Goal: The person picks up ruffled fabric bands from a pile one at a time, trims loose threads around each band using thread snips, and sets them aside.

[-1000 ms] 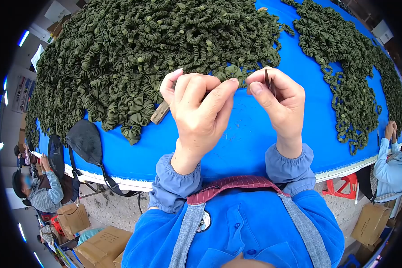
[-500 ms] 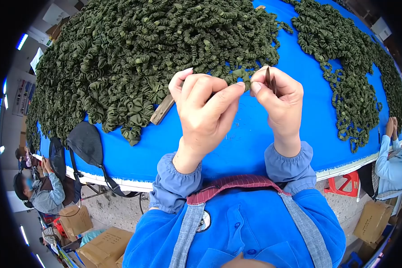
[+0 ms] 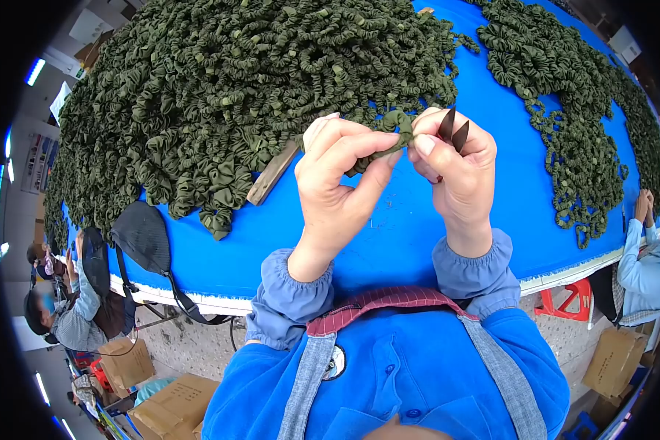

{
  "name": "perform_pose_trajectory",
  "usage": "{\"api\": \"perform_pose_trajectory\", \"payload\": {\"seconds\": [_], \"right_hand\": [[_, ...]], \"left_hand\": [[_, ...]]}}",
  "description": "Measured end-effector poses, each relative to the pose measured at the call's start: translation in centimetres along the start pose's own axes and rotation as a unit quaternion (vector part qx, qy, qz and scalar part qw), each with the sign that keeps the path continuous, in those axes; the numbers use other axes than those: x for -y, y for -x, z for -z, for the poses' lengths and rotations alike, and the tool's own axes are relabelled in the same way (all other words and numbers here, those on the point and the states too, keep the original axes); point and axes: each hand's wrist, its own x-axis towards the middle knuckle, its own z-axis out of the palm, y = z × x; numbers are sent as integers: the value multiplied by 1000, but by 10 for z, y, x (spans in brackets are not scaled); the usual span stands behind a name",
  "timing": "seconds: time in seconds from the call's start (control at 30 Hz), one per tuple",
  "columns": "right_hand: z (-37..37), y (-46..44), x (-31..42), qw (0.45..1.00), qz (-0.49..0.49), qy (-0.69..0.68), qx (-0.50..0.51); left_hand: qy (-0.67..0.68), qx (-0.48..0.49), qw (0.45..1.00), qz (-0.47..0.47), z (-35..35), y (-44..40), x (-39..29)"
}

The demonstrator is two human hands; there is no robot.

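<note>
My left hand (image 3: 341, 187) pinches a green gathered fabric ring (image 3: 397, 126) between thumb and fingers. At the ring's right side, my right hand (image 3: 458, 172) has its thumb and index finger closed on the fabric. Two dark pointed blades of small snips (image 3: 453, 130) stick up from my right hand; the rest of the tool is hidden in the palm. Behind my hands rises a big pile of green fabric rings (image 3: 271, 73). A wooden piece (image 3: 273, 173) lies at the pile's edge, left of my left hand.
A second heap of green rings (image 3: 565, 110) lies on the blue table cover (image 3: 389, 249) at right. A black cap-like item (image 3: 141, 236) with straps is at the left edge. Other people sit at far left (image 3: 66, 315) and far right (image 3: 647, 275). Cardboard boxes (image 3: 176, 411) and a red stool (image 3: 567, 301) stand below.
My left hand has turned, its fingers now stretched toward my right hand, and more of the ring shows between them. The snips' blades now stand farther apart. The person at left has moved their arms.
</note>
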Motion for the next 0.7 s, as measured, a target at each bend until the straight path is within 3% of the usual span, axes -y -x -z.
{"api": "perform_pose_trajectory", "payload": {"seconds": [0.47,0.63,0.7], "right_hand": [[0,-1,-1,1000,18,-15,11],[-4,0,-3,997,42,65,-3],[-10,2,-5,993,56,107,2]], "left_hand": [[150,-3,983,103,-4,5,-3],[159,-48,978,129,-5,7,-2],[131,-55,985,99,-7,8,-2]]}}
